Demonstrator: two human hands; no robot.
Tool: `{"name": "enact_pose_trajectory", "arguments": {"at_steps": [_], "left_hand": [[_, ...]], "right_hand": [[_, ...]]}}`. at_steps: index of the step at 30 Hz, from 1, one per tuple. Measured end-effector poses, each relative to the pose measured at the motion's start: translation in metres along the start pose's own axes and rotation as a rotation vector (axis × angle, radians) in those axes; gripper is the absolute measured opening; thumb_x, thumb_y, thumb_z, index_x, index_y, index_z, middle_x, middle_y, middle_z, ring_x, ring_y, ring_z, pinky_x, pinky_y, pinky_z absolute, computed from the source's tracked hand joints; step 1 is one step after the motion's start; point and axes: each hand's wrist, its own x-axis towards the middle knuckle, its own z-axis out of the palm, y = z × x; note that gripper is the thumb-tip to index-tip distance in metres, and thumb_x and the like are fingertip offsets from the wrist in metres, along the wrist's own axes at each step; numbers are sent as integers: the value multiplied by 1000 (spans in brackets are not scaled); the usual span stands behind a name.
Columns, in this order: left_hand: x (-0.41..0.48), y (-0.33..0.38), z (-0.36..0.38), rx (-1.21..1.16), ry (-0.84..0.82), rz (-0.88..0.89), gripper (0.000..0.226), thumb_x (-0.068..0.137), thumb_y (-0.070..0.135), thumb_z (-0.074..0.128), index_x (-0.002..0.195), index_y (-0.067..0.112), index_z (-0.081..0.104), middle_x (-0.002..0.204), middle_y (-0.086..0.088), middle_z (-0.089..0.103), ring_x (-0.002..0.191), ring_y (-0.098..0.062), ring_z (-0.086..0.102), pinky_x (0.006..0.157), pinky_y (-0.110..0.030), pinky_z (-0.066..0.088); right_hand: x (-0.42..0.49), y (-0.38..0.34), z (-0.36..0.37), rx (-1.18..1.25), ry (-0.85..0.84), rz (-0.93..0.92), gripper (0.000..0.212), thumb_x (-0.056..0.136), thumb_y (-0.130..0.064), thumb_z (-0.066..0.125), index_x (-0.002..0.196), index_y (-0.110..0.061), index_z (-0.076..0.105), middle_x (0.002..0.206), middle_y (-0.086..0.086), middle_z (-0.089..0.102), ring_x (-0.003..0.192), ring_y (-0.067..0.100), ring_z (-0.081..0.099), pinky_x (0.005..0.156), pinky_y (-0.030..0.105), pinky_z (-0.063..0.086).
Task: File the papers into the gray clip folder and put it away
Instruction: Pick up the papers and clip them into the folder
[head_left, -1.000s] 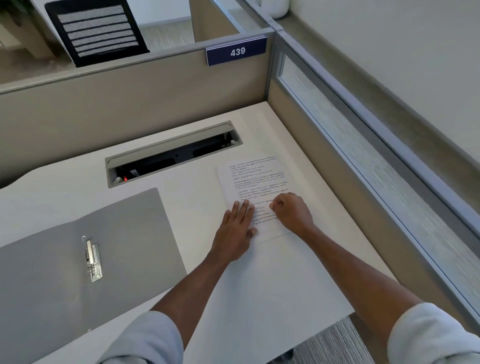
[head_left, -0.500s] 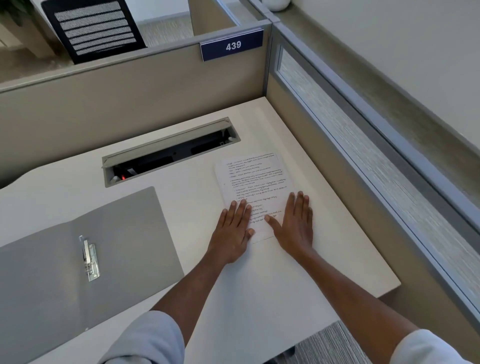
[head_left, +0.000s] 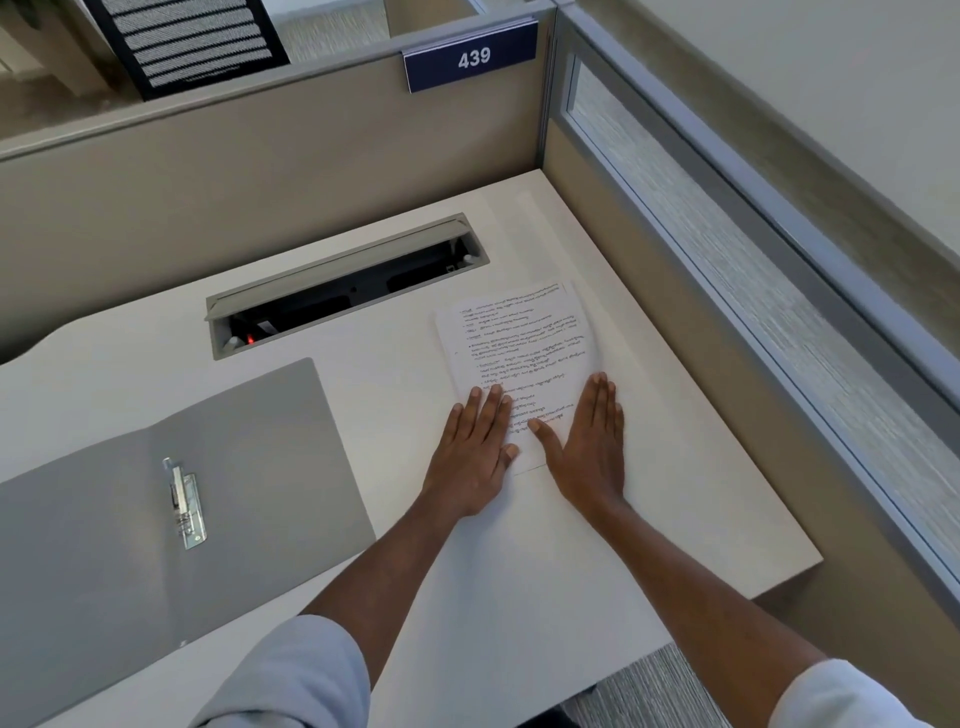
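White printed papers (head_left: 519, 340), a thin stack with lines of dark text, lie on the table (head_left: 519, 571) under both hands. Left hand (head_left: 475, 457): flat, palm down, fingers extended and together, fingertips pressed on the near left part of the top sheet; nothing grasped. Right hand (head_left: 589, 447): flat, palm down, fingers extended along the right edge of the stack, thumb spread across the lower text toward the left hand; nothing grasped. Right edge of the stack beyond the right fingertips: sheets slightly fanned, not squared. Both forearms bare, pale sleeves (head_left: 291, 675) pushed up near the elbows.

Gray clip folder (head_left: 249, 467): lying open and flat on the table, well to the left of the left hand, apart from the papers. Metal clip (head_left: 184, 501): fixed to the folder's inner face near the fold, holding no sheets.

Cable tray (head_left: 345, 286): a gray-framed recess in the table beyond the hands and to their left, lid tilted up, dark interior with a small red light at its left end.

Beige partition (head_left: 260, 182): beyond the tray, carrying a blue number plate (head_left: 470, 57) reading 439. Frosted glass panel (head_left: 779, 312): runs along the table edge to the right of the right hand.
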Motion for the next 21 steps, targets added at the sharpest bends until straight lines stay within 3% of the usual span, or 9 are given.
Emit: {"name": "enact_pose_trajectory", "arguments": {"at_steps": [7,21], "left_hand": [[0,0,1,4,4,4,72,113,50,18,169,20,-15,177,0,-25,164,-24,-24,136,-49,-3],[-1,1,0,23,9,2,71,114,50,18,169,18,-15,178,-1,-24,165,-25,-22,136,-49,-1]], "right_hand": [[1,-4,-1,120,14,-6,119,96,-71,59,170,-7,-10,181,13,-5,168,21,-3,134,36,1],[1,-3,-12,330,52,66,128,87,-81,59,171,-8,-4,182,9,-2,168,19,-2,132,33,12]]}}
